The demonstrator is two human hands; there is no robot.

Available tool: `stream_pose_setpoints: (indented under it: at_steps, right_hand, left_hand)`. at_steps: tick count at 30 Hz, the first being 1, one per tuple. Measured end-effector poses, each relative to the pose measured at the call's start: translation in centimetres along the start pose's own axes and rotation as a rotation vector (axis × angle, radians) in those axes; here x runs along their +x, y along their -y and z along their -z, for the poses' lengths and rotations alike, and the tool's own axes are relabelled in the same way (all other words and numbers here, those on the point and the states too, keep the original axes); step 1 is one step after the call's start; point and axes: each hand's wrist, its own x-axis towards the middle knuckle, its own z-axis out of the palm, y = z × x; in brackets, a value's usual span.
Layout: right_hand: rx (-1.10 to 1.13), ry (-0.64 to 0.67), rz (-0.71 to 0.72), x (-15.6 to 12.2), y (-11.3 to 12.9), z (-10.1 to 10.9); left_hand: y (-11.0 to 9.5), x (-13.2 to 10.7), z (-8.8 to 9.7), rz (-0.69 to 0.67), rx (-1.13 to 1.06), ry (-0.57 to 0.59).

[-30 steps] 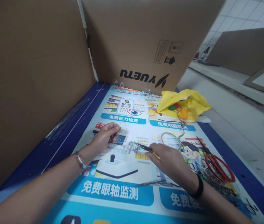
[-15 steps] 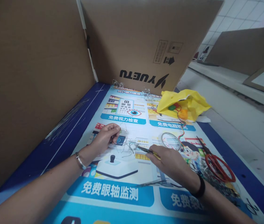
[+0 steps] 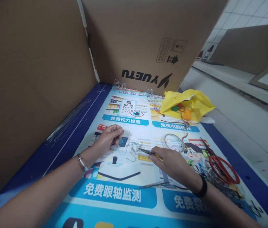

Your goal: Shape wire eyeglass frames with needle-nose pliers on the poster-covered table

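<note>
Between my hands is a loose, tangled shape of thin bent wire (image 3: 132,146), looped and curled at several places. My left hand (image 3: 112,135) pinches the wire's left side between thumb and fingers. My right hand (image 3: 171,161) is closed around a pair of pliers (image 3: 146,151) with yellow handles, and their dark tips point left at the wire's right side. Whether the jaws grip the wire I cannot tell. Past the pliers lies a round hoop (image 3: 174,142) with red and green thread at its edge.
Red-handled scissors (image 3: 222,167) rest on a heap of wire bits (image 3: 231,186) at right. A yellow bag (image 3: 197,106) with coloured yarn lies behind. Straight wires (image 3: 68,119) lie along the left cardboard wall (image 3: 39,63). Another cardboard panel (image 3: 134,41) stands at the back.
The wire shape has shifted slightly between my hands. Both hands keep nearly the same place and hold; the whole view has moved a little.
</note>
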Motion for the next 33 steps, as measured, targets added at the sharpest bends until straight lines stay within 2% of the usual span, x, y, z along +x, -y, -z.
stream_pose_setpoints:
  at_steps: [3, 10, 15, 20, 24, 33]
  right_hand:
    - [-0.145, -0.085, 0.020, 0.1, 0.2, -0.7]
    - [-0.410, -0.332, 0.237, 0.0, 0.2, -1.9]
    - [-0.513, -0.439, 0.388, -0.3, -0.2, -1.8]
    - [-0.554, -0.434, 0.569, -0.5, -0.7, -1.2]
    - [-0.538, -0.402, 0.657, -0.4, -0.8, -0.9]
    - [-0.530, -0.410, 0.643, -0.4, -0.6, -1.0]
  left_hand:
    - [-0.1, -0.1, -0.1, -0.001, -0.004, -0.005]
    - [0.0, -0.1, 0.0, -0.029, -0.013, 0.007]
    - [0.0, 0.0, 0.2, -0.075, -0.056, -0.031]
    - [-0.3, 0.1, 0.3, -0.072, -0.107, -0.090]
    - [-0.2, 0.2, 0.2, -0.067, -0.105, -0.087]
    - [-0.2, 0.1, 0.2, -0.080, -0.084, -0.060]
